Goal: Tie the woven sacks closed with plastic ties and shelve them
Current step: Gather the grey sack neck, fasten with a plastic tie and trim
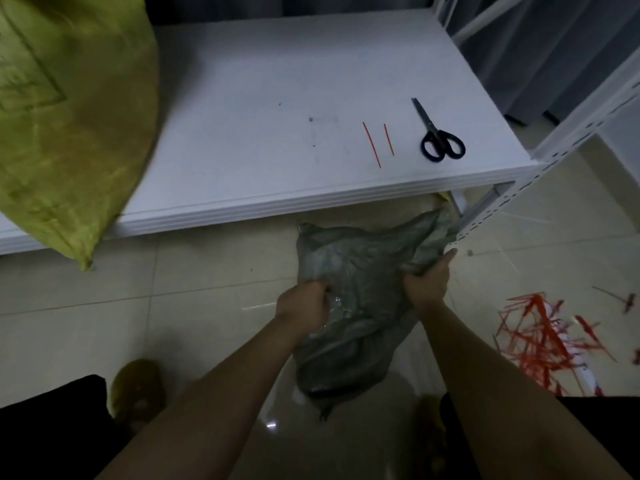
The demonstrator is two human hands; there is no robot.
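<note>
Shelf board [277, 81]: one white board, lying across the upper half of the view and carrying a sack, two ties and scissors.
Shelf upright [512, 188]: one white perforated post, running down the right side just beside the grey sack's upper corner.
Yellow-green sack [69, 126]: one woven sack, resting on the left end of the shelf board, its lower corner hanging past the front edge; contents not showing.
Grey sack [353, 271]: one woven sack, hanging in front of the shelf edge above the tiled floor [86, 323], held between both hands; clear plastic is showing at its left side, contents otherwise not showing.
Left hand [304, 304]: fingers curling tightly, gripping a bunch of the grey sack's left edge.
Right hand [427, 280]: fingers closing round the gathered cloth at the grey sack's right side, thumb pointing up toward the upright.
Loose tie pile [547, 341]: red plastic ties, lying tangled on the floor at the right; too many and too blurred to count.
Scissors [438, 136]: one black-handled pair, lying closed on the shelf board near its right front corner.
Ties on shelf [371, 144]: two red plastic ties, lying side by side just left of the scissors, apart from each other.
</note>
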